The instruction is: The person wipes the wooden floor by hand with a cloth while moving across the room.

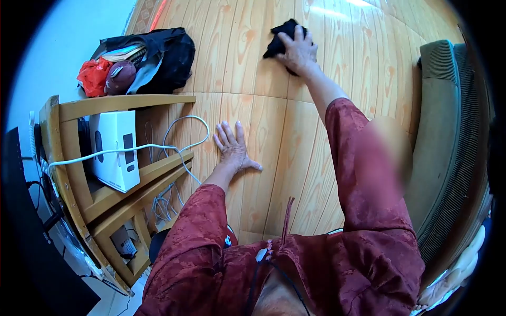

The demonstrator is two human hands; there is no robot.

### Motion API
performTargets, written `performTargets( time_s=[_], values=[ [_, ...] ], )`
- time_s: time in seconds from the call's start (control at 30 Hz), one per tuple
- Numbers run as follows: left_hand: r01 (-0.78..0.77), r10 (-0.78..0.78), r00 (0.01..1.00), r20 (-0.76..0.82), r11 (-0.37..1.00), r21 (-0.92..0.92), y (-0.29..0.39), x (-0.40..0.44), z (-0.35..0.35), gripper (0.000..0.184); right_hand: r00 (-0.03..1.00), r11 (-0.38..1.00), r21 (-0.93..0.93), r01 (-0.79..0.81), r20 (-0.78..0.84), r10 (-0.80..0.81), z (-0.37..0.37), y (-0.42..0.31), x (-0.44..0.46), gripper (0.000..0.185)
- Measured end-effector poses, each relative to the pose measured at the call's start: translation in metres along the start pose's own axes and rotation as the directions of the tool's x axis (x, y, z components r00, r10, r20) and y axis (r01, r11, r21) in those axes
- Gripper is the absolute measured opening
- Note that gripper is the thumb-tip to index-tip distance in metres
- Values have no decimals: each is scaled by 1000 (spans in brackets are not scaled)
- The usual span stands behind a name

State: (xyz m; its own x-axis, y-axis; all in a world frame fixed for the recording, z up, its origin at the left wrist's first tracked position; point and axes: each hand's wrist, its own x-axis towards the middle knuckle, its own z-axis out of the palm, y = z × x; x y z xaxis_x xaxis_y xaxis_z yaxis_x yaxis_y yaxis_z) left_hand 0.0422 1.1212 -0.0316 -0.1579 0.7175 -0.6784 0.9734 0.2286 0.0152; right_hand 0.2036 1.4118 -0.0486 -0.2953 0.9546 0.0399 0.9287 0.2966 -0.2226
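Head view. Reaches forward with the right hand [300, 51], palm down over a black cloth [274, 47] on the wood-patterned floor [258, 124]; fingers spread apart across the top, undersides hidden. Props the left hand [232, 151] nearer in, flat on the same floor, fingers fanned and thumb stretched wide. Hemmed in on the left by a wooden rack [126, 100], with a white box [113, 158] inside and a white cable [207, 131] looping out close to the left hand. Beyond the rack, a black bag [176, 58], gaping, with a red plastic bag [95, 76] at the mouth. Along the right, a grey-green padded seat [437, 131].
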Motion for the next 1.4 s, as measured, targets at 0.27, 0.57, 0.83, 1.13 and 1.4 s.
performTargets(
  time_s=[0.27,0.57,0.83,1.13,1.4],
  values=[
    [-48,48,999,-5,998,-48,-5,1,2,168,984,847,504,-168,136,114,-22,2,31,51],
    [21,-24,993,112,999,30,2,3,-7,167,934,933,145,330,93,-345,24,-165,-47,59],
    [37,-36,996,83,999,0,4,-1,-11,165,961,970,122,209,-210,-181,36,-109,-29,56],
    [-46,45,999,-17,997,-64,-4,-2,-1,167,999,998,44,-50,14,49,-12,36,-18,58],
    [-33,33,999,-13,998,-44,-5,1,4,168,963,540,810,-230,108,248,-34,90,64,55]
  ],
)
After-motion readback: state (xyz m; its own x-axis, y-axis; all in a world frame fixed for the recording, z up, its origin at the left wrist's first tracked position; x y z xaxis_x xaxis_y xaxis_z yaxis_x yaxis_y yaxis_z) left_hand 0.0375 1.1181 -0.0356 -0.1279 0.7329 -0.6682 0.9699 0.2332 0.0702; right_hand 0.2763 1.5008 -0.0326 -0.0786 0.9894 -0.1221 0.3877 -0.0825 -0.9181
